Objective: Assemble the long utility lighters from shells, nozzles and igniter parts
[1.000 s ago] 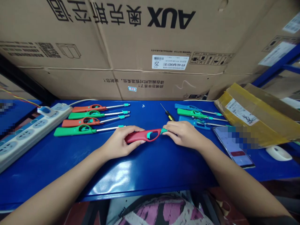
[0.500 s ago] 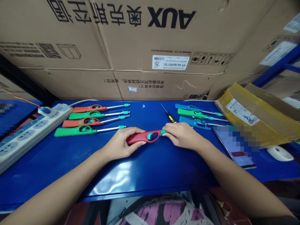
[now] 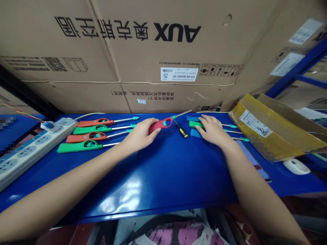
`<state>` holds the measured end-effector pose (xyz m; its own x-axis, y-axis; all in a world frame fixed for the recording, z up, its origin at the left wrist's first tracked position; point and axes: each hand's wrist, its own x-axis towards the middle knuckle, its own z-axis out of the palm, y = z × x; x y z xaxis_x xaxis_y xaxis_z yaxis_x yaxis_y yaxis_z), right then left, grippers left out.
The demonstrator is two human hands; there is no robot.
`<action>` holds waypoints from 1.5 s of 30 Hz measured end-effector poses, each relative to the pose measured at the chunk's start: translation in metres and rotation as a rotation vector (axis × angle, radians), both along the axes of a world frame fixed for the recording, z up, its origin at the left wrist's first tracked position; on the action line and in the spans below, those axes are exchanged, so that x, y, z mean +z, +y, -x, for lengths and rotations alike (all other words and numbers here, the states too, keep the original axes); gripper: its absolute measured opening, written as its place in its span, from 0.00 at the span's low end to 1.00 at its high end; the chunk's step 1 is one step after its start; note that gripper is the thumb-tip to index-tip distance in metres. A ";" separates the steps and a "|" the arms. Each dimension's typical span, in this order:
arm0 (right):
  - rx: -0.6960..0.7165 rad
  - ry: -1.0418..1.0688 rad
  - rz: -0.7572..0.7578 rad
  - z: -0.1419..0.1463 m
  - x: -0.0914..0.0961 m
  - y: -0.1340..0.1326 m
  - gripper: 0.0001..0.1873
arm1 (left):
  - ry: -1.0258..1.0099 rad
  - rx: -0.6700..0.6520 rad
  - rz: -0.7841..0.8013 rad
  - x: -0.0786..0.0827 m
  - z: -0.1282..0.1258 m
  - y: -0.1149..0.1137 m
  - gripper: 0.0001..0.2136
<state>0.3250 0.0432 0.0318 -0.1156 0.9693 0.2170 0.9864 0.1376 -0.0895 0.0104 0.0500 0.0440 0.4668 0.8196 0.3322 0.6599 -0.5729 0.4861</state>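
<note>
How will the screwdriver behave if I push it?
The screwdriver may slide easily on the glossy table. It's probably handle-heavy, the handle being far thicker than the shaft, so it might roll in an arc.

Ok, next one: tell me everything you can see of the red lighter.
The red lighter has a smooth, plastic-looking handle with a loop around a teal trigger, a teal collar at the front and a thin, pale rod, slightly blurred. The left hand grips the rear of the handle and hides part of it. The rod points to the right and away from the person; the collar appears beside the screwdriver's tip. Any contact with the table is unclear.
</note>
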 end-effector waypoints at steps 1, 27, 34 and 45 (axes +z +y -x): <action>-0.008 -0.004 0.045 -0.003 -0.003 0.002 0.28 | 0.019 -0.026 -0.004 0.002 -0.012 0.011 0.17; 0.295 0.192 0.083 -0.026 0.012 0.001 0.19 | 0.195 -0.370 -0.023 -0.018 -0.173 0.117 0.13; 0.260 0.234 0.187 -0.026 0.031 -0.011 0.04 | 0.408 -0.473 0.237 -0.004 -0.165 0.118 0.15; 0.140 0.229 0.040 -0.012 0.035 -0.013 0.13 | 0.397 -0.398 0.380 0.003 -0.171 0.115 0.17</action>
<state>0.3368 0.0305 0.0672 -0.2017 0.9556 0.2148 0.9113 0.2635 -0.3164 0.1817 0.1649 0.0466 0.7842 0.5861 -0.2038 0.6041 -0.6461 0.4665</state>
